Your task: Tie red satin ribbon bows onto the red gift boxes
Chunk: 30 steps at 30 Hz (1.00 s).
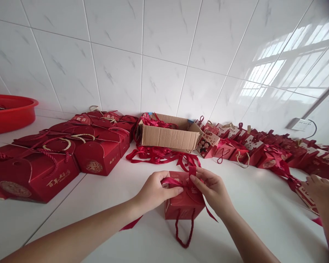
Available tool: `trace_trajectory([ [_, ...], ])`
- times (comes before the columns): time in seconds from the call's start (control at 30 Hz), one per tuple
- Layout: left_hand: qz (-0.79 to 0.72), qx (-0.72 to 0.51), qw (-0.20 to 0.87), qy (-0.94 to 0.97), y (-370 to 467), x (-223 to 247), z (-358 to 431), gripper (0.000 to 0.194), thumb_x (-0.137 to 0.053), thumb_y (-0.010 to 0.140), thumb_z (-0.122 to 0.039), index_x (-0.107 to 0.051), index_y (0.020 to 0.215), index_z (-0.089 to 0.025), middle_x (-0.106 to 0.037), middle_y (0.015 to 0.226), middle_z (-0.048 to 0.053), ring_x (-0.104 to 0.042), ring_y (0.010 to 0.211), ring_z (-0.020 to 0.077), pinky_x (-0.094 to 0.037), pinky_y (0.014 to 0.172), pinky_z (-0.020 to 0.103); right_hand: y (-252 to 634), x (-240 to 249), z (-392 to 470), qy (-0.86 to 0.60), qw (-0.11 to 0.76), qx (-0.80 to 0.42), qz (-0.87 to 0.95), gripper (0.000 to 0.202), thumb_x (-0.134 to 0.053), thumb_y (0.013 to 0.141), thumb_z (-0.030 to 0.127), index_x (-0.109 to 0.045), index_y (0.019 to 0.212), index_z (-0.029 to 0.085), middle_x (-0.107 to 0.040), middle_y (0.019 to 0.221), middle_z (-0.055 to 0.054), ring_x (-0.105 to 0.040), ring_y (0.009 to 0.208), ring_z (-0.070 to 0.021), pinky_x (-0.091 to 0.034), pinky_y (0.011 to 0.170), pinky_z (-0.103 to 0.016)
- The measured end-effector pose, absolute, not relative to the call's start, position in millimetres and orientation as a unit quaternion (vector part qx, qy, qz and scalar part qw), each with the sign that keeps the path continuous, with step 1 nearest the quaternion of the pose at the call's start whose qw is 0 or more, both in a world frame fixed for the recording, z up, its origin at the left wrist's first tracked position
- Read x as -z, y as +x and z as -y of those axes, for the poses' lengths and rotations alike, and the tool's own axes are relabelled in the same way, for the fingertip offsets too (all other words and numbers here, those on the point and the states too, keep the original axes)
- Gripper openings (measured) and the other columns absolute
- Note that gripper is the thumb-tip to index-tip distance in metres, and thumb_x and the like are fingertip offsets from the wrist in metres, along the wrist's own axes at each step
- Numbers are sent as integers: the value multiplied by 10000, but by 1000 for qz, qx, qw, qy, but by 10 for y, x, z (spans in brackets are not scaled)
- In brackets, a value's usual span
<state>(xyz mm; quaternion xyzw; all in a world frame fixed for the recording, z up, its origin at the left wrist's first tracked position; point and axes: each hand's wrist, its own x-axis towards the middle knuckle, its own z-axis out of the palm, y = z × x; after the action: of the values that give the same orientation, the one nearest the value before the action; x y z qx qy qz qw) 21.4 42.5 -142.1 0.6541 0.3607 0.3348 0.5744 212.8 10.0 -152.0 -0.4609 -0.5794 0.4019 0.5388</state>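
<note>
A small red gift box point(185, 210) stands on the white table in front of me, its twisted cord handle point(185, 244) hanging down toward me. Red ribbon point(170, 180) crosses its top. My left hand point(157, 190) is closed at the box's left side, thumb on the lid, with a loop of the ribbon in its fingers. Between thumb and fingers my right hand point(211, 186) pinches an upright piece of the same ribbon at the top right. One ribbon tail point(211, 214) trails off the right side; another red end point(131, 224) shows below my left forearm.
Larger red boxes with cord handles point(98, 155) stand at left, near a red basin point(13, 113). A cardboard box point(168, 137) of ribbons sits at the wall, loose ribbon point(159, 156) before it. Several small gift boxes point(254, 146) line the right, where another person's hand point(320, 191) works.
</note>
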Motion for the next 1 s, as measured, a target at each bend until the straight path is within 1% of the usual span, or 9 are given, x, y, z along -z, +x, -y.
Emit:
trace_trajectory([
  [0.17,-367,-331,588,640,229,1391,-425,308,-741,710,-326,-655,945,-148,-713,986,94,-650,976,265,-494,820,330,2085,1406,-32,-447,536,-469,541,406,-693,788,472,-386,879,224,-579,631,53,-449,482,-67,-380,471,-185],
  [0.27,-369,-335,587,638,231,1374,-429,262,-748,694,-309,-642,882,-161,-703,928,62,-643,913,227,-482,785,297,2086,1373,-19,-462,521,-467,544,414,-707,767,479,-456,948,204,-546,603,56,-436,470,-62,-363,470,-186],
  [0.33,-375,-346,557,656,225,1365,-434,226,-761,672,-308,-605,762,-172,-664,808,17,-613,797,182,-459,713,262,2098,1359,-15,-466,500,-465,564,363,-684,786,484,-549,895,164,-510,570,42,-436,493,-67,-364,488,-193],
  [0.43,-382,-347,531,672,201,1327,-446,339,-741,693,-378,-475,617,-182,-506,620,-42,-482,604,115,-368,569,224,2104,1348,-10,-460,487,-463,580,344,-623,831,492,-580,808,152,-534,590,15,-433,491,-69,-367,490,-206],
  [0.53,-380,-324,514,698,149,1226,-469,409,-645,775,-442,-409,560,-187,-364,540,-57,-371,527,99,-287,514,232,2075,1366,-16,-474,491,-441,583,311,-590,847,467,-583,815,158,-619,704,-30,-471,513,-86,-378,489,-219],
  [0.63,-363,-279,432,777,76,1051,-489,314,-627,789,-385,-499,583,-185,-480,578,-26,-454,579,129,-338,551,245,2021,1392,-44,-521,487,-381,588,226,-600,811,373,-622,770,152,-640,691,-52,-543,608,-139,-415,542,-240],
  [0.77,-329,-269,219,879,55,744,-496,75,-609,797,-259,-664,759,-224,-653,776,12,-574,756,185,-408,704,268,1968,1371,-102,-566,452,-322,610,138,-580,752,257,-678,778,163,-661,696,-37,-548,625,-151,-420,559,-247],
  [0.87,-256,-239,145,925,162,520,-512,178,-550,816,-144,-698,798,-241,-676,814,13,-579,790,188,-406,760,282,1978,1325,-126,-561,424,-304,643,138,-538,750,202,-672,748,167,-628,660,-9,-494,590,-121,-375,530,-226],
  [1.0,-161,-190,168,954,345,342,-602,248,-528,822,-120,-727,811,-267,-708,804,12,-555,806,208,-417,769,301,2063,1273,-104,-502,386,-314,707,179,-501,785,175,-550,614,159,-464,572,21,-346,535,-83,-258,472,-214],
])
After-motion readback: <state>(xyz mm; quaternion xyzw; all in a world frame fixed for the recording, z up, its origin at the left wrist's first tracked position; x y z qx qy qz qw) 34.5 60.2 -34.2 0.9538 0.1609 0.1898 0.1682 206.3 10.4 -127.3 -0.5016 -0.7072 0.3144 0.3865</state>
